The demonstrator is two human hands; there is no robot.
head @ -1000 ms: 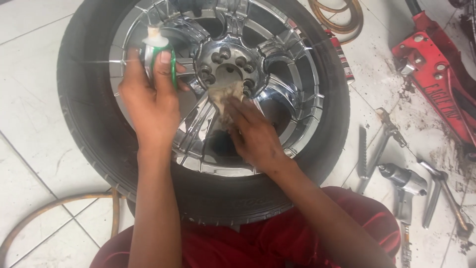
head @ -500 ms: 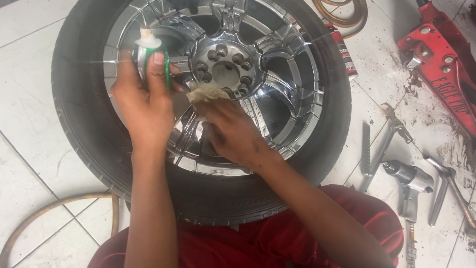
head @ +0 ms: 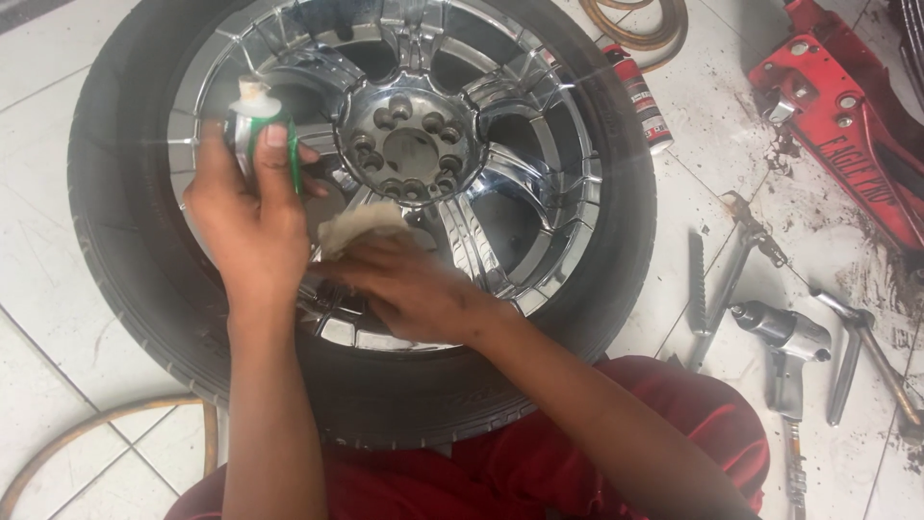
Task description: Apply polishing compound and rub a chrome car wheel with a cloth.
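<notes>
We are gripping a small green-and-white bottle [head: 258,130] in our left hand [head: 252,223] above the chrome spoked wheel rim [head: 414,154], while our right hand [head: 414,289] is pressing a crumpled beige cloth [head: 358,229] against a spoke of the black-tyred wheel lying on the white tiled floor [head: 38,116].

White tiled floor [head: 58,116], grimy and dirt-smeared toward three o'clock. Red floor jack [head: 847,125] at two o'clock, scattered metal tools [head: 789,337] at four, coiled hose [head: 106,429] at eight.
</notes>
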